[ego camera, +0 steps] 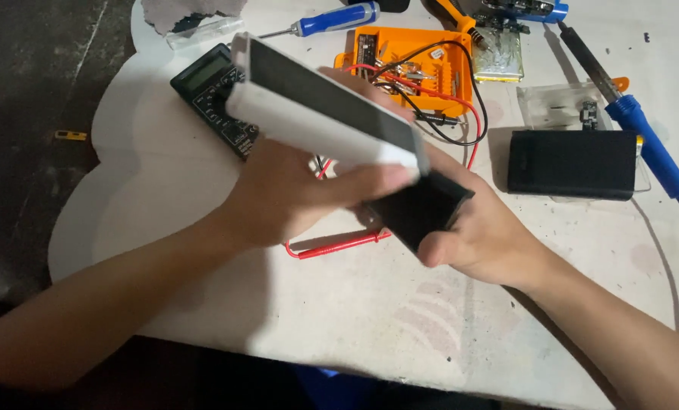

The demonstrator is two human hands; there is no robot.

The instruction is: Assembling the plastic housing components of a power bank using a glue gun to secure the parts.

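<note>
1. Two bare hands meet at the centre of the frame, above a white desk (203, 220).
2. Left hand (294, 193): curled closed around the lower end of a long white case with a dark face (324, 102); the thumb lies across its near edge. The case slants from the hand up toward the upper left of the frame.
3. Right hand (484, 235): closed on a small black box-shaped part (423, 209), fingers beneath it and thumb at its near corner. This part sits just at the lower end of the white case; whether the two touch cannot be told.
4. Both forearms enter from the bottom corners and converge, wrists raised off the desk.
5. Behind the hands: a black multimeter (214, 95) at upper left, partly hidden by the case; an orange tray (423, 68) with red and black wires at upper centre; a red lead (339, 244) looping under the hands.
6. Right of centre: a black rectangular block (571, 165) and a blue-handled soldering iron (651, 144).
</note>
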